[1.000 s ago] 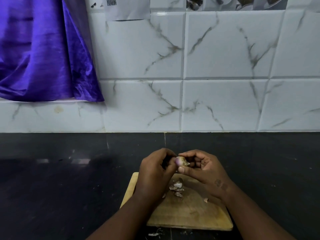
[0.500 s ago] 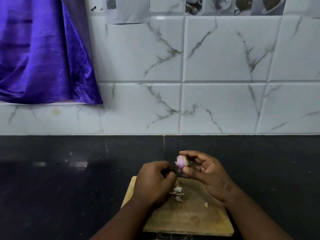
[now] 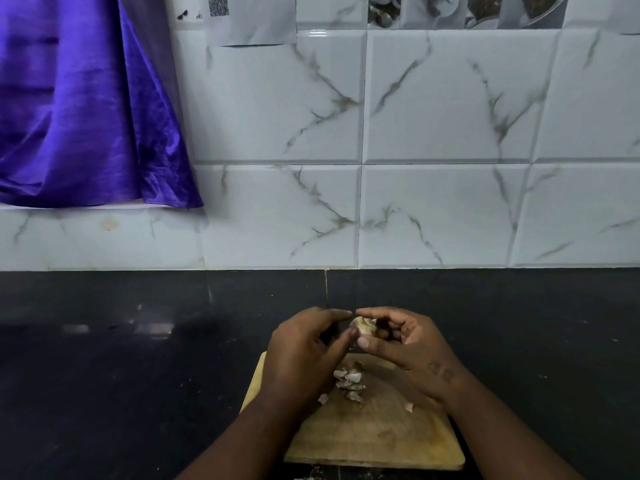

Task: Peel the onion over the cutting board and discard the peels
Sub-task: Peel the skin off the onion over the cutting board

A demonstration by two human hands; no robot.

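A small onion [image 3: 362, 326], pale with brownish skin showing, is held above the far edge of the wooden cutting board [image 3: 381, 434]. My right hand [image 3: 408, 344] grips it between thumb and curled fingers. My left hand [image 3: 304, 351] meets it from the left, thumb and fingertips pinching at the onion's side. A small heap of dry peels [image 3: 349, 382] lies on the board under my hands, and a single peel [image 3: 409, 407] lies further right on the board.
The board sits on a black counter [image 3: 138, 375] that runs back to a white marbled tile wall [image 3: 415, 202]. A purple cloth [image 3: 76, 105] hangs at the upper left. A few peel scraps [image 3: 308, 477] lie off the board's near edge.
My left hand, which had dropped away toward the board half a second ago, has come back up to the onion. The onion has turned, showing brownish skin instead of its purple side.
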